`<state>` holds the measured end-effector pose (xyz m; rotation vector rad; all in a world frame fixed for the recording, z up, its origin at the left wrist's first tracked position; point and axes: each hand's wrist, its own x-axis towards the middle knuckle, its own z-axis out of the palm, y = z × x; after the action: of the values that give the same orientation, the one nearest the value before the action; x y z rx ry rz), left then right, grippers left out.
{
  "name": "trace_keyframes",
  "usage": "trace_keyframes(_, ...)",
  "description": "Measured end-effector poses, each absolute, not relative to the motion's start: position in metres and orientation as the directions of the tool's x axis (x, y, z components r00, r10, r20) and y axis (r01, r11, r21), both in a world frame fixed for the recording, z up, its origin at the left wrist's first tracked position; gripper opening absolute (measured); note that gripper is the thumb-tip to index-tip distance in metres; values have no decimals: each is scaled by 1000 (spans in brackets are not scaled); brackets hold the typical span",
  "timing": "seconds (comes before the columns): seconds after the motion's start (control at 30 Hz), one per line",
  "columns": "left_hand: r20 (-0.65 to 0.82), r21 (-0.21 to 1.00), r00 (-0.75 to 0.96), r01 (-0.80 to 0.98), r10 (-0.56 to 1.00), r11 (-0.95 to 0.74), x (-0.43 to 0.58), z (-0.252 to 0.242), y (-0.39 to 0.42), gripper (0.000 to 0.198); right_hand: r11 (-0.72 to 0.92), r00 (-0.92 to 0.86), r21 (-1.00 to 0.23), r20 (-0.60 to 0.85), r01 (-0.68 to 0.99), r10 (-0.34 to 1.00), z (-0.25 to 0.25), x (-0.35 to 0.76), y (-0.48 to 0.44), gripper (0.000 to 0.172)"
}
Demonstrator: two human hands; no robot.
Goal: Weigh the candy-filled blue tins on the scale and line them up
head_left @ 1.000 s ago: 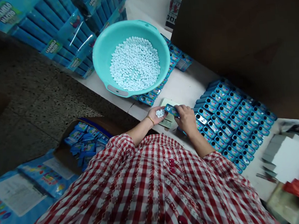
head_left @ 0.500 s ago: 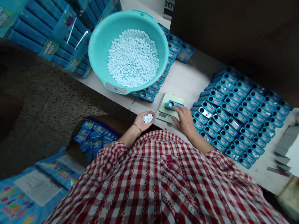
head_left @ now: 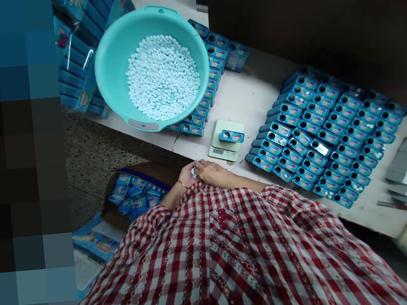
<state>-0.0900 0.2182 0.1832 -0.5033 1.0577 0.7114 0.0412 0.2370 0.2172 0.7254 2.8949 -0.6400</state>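
Observation:
My left hand [head_left: 187, 174] is cupped close to my body and holds a few white candies [head_left: 193, 173] in its palm. My right hand [head_left: 208, 172] reaches across to it, its bent fingers on the palm by the candies; what they pinch, if anything, is hidden. Beyond both hands, a pale green kitchen scale [head_left: 216, 152] rests near the table's front edge. One small blue tin [head_left: 236, 137] lies on its pan, untouched, with a round opening that shows white inside.
A turquoise basin [head_left: 110, 61] of white candies [head_left: 163, 77] sits on rows of blue tins. Many more tins [head_left: 330, 136] stand at right. Below the edge, a carton [head_left: 111, 203] holds blue packets [head_left: 136, 196]. Blue display packs [head_left: 82, 73] stand at left; coarse blocks cover the far left.
My right hand has let go of the tin on the scale and moved left to my left palm. My left hand has curled more around the candies. The view has shifted slightly.

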Motion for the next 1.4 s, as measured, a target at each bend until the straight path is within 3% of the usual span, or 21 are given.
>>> trace_keyframes(0.47, -913, -37, 313, -703, 262, 711, -88, 180, 221, 21, 807, -927, -457, -159, 375, 340, 228, 50, 243, 25)
trace_keyframes(0.57, -907, -31, 311, -723, 286, 690, -86, 184, 224, 25, 750, -865, -477, -48, 459, 499, 228, 74, 252, 27)
trace_keyframes(0.67, -929, -18, 259, -745, 263, 667, -85, 189, 228, 27, 521, -581, -402, -34, 753, 813, 226, 111, 269, 35)
trace_keyframes(0.73, -942, -9, 226, -756, 248, 654, -85, 192, 232, 25, 380, -427, -336, -77, 862, 901, 221, 133, 280, 46)
trace_keyframes(0.87, -944, 9, 193, -795, 268, 607, -85, 195, 239, 23, 363, -432, -318, -180, 876, 884, 206, 155, 303, 42)
trace_keyframes(1.07, -949, 42, 138, -834, 282, 551, -89, 192, 246, 21, 222, -245, -358, -21, 907, 969, 195, 170, 404, 39)
trace_keyframes(1.17, -957, 58, 99, -856, 273, 513, -89, 194, 250, 21, 102, -118, -350, -26, 931, 993, 188, 165, 470, 39)
trace_keyframes(1.3, -971, 73, 50, -869, 234, 489, -87, 200, 256, 23, 50, -81, -360, -71, 932, 994, 175, 146, 522, 36)
trace_keyframes(1.4, -979, 74, 35, -856, 199, 512, -86, 204, 260, 27, 77, -87, -394, -7, 916, 996, 174, 156, 518, 34)
